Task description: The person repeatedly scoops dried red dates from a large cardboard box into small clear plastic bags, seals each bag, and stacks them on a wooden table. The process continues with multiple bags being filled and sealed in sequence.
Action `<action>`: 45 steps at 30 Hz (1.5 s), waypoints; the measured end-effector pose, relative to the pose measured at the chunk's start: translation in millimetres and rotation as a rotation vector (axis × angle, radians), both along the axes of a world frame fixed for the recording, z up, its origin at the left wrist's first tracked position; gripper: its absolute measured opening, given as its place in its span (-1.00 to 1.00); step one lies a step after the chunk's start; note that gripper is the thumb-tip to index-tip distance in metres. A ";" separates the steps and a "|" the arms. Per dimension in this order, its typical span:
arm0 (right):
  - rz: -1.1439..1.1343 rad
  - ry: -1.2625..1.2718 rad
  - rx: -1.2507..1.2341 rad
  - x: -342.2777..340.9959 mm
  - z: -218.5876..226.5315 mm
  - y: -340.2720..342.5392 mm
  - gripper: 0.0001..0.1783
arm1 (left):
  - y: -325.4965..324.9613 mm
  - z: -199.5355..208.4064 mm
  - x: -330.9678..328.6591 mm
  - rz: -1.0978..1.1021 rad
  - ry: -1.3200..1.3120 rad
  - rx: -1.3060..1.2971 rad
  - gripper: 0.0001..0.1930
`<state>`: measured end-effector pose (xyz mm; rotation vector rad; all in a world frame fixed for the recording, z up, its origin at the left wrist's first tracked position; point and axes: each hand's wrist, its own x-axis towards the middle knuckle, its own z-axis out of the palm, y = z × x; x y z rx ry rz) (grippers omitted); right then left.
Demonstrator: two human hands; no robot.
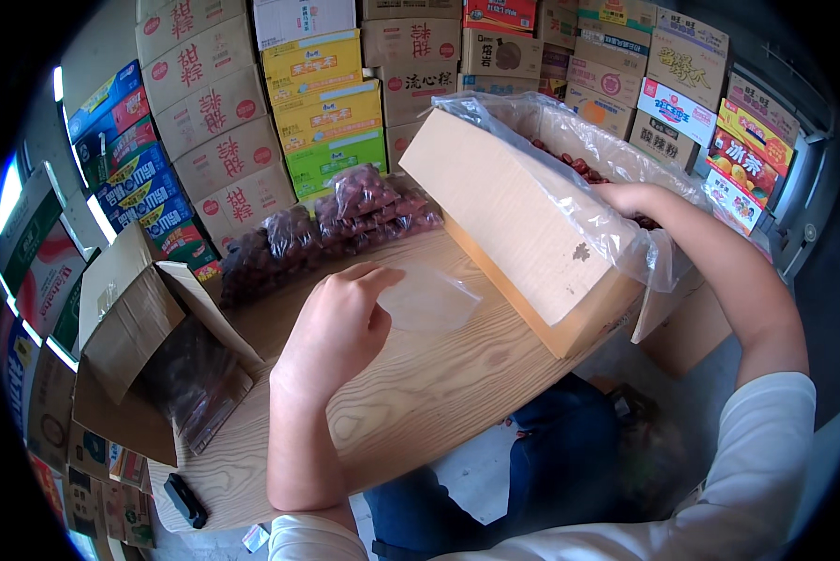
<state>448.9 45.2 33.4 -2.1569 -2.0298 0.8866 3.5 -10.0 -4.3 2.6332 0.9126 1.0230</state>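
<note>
— Plastic first, thin and clear: where, and lying how?

— As a bag, flat on the table, between the left hand and the carton. Long axis roughly crosswise, one end at the left fingertips, the other pointing toward the carton.

— Nearer to which side?

— To the left hand, by far; just off its fingertips, rightward. Fingers curled, the index reaching to the bag's edge. Pinching it or merely resting there? Hard to say, with such clear plastic against the tips.

— And the right hand?

— Over the carton's rim and down at the fruit, fingers out of sight. Clenched, loose or full: can't tell.

— Carton's lie?

— Slantwise at the table's right edge, long axis from far side to near, open on top. Plain tan cardboard, smooth and straight-sided, with a crinkled, glossy liner spilling over the rim in loose folds. Fruit small, rounded, dark red, shiny.

— Other textures?

— Along the far edge, packs of fruit, lumpy under shiny plastic, some stacked. At the left edge, a box with splayed flaps and glossy sheeting inside. Near the near-left corner, a small black oblong. Under everything, wavy wood grain.
</note>
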 end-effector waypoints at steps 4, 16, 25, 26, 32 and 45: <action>-0.090 0.026 -0.040 -35.6 19.5 -25.0 -0.41 | -0.8 -1.4 -5.6 0.007 0.001 0.014 -0.62; -0.038 0.044 0.027 3.8 -1.4 -2.5 -0.40 | 2.1 -2.8 -1.8 -0.034 -0.002 0.005 -0.62; -0.124 -0.096 0.054 -42.8 27.8 -31.3 -0.49 | 2.4 -4.4 -3.2 -0.039 0.007 0.006 -0.63; -0.107 -0.126 0.067 -45.2 29.8 -33.2 -0.50 | 2.0 -3.8 -2.9 -0.039 0.010 0.003 -0.63; -0.133 -0.139 0.137 -3.4 12.9 -14.5 -0.52 | 4.0 -3.5 -0.8 -0.051 0.026 -0.006 -0.68; -0.184 0.100 0.413 -2.7 20.6 -18.3 -0.67 | 22.0 -17.3 -4.1 -0.011 0.012 -0.031 -0.60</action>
